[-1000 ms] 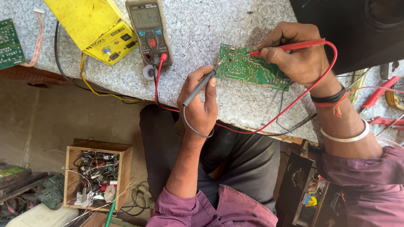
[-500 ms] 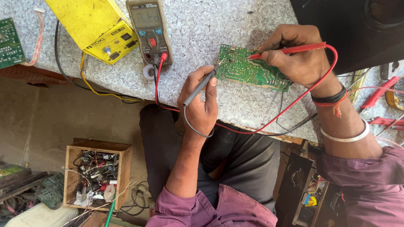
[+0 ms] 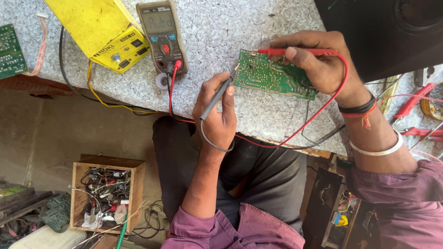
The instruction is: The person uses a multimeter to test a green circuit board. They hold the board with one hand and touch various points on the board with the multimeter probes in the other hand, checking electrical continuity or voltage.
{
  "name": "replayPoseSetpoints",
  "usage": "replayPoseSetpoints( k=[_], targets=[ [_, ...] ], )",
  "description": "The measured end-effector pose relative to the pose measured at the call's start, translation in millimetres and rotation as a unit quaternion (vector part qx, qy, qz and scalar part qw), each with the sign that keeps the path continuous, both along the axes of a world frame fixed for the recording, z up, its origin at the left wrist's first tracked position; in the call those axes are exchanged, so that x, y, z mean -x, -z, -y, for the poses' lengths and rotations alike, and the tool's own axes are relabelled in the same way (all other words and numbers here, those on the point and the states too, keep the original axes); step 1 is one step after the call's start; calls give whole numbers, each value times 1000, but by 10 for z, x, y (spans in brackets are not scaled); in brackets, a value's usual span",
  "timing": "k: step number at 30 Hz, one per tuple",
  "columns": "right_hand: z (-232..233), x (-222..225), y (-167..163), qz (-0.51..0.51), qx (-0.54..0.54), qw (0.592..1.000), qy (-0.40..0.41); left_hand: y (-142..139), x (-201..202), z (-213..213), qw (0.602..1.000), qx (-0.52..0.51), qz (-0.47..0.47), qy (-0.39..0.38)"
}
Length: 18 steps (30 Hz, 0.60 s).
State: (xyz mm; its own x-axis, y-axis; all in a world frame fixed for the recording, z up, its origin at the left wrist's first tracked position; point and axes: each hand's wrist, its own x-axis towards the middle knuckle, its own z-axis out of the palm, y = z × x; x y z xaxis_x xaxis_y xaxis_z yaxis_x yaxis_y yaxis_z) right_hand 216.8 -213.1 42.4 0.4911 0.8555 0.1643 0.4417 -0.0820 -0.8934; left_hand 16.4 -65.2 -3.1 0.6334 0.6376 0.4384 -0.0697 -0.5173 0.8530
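The green circuit board [image 3: 273,76] lies flat on the speckled grey surface [image 3: 221,32], near its front edge, between the person's two hands. The left hand [image 3: 217,115] has its fingers curled fully around a grey-black test probe [image 3: 217,97], held like a pen with the tip at the board's left edge; the right hand [image 3: 323,64] pinches a red test probe [image 3: 295,51] between thumb and fingers, lying along the board's upper edge. The board looks light, thin and stiff, and probably brittle at its solder joints and small parts, so it would best be taken by its bare edges rather than its face; unclamped, it could slide on the smooth stone if pushed. The probes appear light and rigid, with limp leads: a red wire [image 3: 318,115] loops under the right wrist and back to a grey digital multimeter [image 3: 161,37] standing just left of the board. Beside the meter lies a yellow box-shaped instrument [image 3: 99,30] with a dark label strip, a knob and a switch on its front face. A second green board [image 3: 10,50] lies at the far left edge. Below the surface, a wooden box [image 3: 107,196] holds tangled wires and parts.
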Motion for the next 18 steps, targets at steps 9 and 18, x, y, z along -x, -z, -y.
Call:
replayPoseSetpoints(
  k=[9, 18],
  targets=[
    [-37, 32, 2, 22, -2, 999, -34, -45, -4, -3, 1000, -23, -1, 2],
    [-23, 26, 25, 38, 3, 998, -42, -53, -6, -1, 999, -36, 7, 9]
  ],
)
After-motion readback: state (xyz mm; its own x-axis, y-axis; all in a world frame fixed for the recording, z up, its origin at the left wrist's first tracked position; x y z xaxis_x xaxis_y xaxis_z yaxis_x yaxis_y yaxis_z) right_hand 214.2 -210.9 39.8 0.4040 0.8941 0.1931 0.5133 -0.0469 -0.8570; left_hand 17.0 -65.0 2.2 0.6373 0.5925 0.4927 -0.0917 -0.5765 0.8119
